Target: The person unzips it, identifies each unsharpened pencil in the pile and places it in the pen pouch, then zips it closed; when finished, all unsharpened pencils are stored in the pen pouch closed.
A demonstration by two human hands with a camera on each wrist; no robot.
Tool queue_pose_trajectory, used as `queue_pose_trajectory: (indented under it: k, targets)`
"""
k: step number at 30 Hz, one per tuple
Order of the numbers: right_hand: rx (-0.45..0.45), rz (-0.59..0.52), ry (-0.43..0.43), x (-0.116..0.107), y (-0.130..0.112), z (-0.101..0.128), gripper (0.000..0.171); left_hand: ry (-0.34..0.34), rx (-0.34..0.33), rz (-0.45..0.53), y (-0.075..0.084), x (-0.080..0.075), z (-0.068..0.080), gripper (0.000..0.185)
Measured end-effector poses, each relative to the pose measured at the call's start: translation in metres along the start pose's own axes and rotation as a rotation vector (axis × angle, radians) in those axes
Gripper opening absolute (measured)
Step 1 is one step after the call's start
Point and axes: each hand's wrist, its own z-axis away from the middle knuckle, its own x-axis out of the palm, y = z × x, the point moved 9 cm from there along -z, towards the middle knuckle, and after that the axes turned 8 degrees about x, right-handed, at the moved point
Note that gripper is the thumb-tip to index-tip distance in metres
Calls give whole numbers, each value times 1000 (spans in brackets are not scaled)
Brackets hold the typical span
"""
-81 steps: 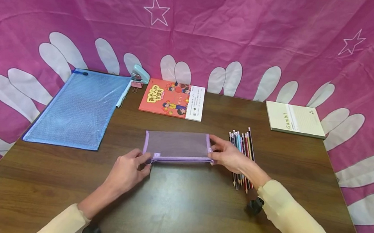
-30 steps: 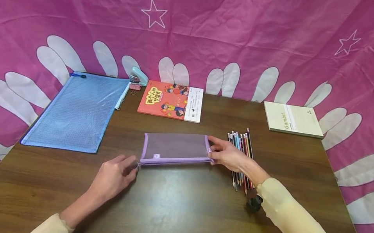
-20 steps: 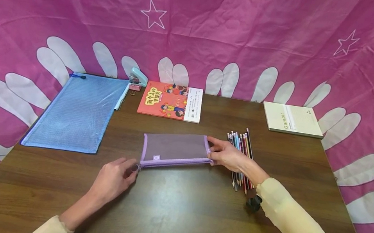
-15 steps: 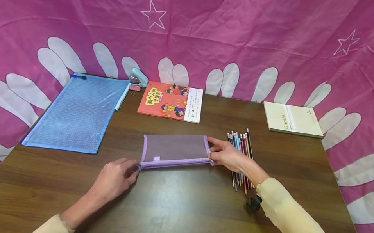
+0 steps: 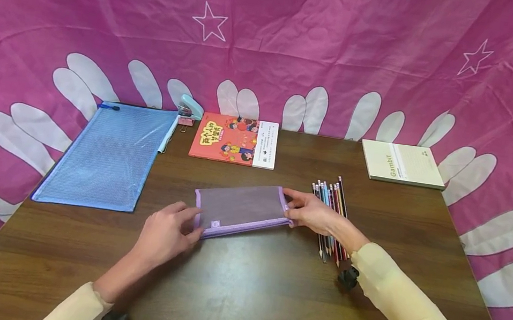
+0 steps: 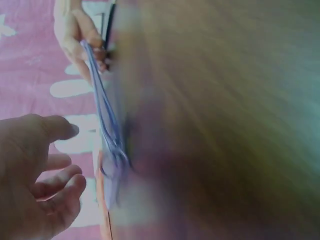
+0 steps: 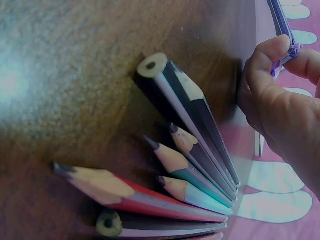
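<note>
A purple mesh zip pouch (image 5: pixel 240 207) lies in the middle of the wooden table (image 5: pixel 248 294), its left end angled toward me. My right hand (image 5: pixel 291 208) pinches the pouch's right end between thumb and fingers; the right wrist view shows that pinch (image 7: pixel 286 46) on the purple edge. At the pouch's left corner my left hand (image 5: pixel 190 221) hovers with fingers spread. In the blurred left wrist view this hand (image 6: pixel 70 155) stands apart from the pouch (image 6: pixel 107 125) and holds nothing. Several coloured pencils (image 5: pixel 331 213) lie under my right wrist, their tips (image 7: pixel 185 150) close in the right wrist view.
A blue mesh folder (image 5: pixel 108 154) lies at the left edge. A red picture book (image 5: pixel 235 140), a pale blue stapler (image 5: pixel 190 105) and a pink clip (image 5: pixel 186 120) sit at the back. A cream notebook (image 5: pixel 402 163) is at the back right. A pink cloth (image 5: pixel 272 43) hangs behind.
My left hand drew out to the left along the pouch's near edge, then let go and came back right to the left corner. The pouch's left end shifted slightly. The right hand stayed put.
</note>
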Motion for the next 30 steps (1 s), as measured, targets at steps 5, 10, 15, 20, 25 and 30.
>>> queue_pose_trajectory:
  k: [5, 10, 15, 20, 25, 30]
  targets:
    - [-12, 7, 1, 0, -1, 0, 73, -154, 111, 177, 16, 29, -25, 54]
    - [-6, 21, -7, 1, 1, -2, 75, -319, 133, 238, 22, 55, -37, 60]
    - [0, 32, 4, 0, 0, -1, 75, -406, 123, 216, 23, 66, -42, 60]
    - [-2, 32, 0, 0, -2, 1, 74, -463, 145, 199, 24, 68, -43, 56]
    - [14, 34, -4, -1, 0, -1, 74, -487, 165, 226, 25, 69, -41, 54]
    - [23, 18, -3, -1, 0, -1, 74, -479, 173, 268, 24, 67, -40, 51]
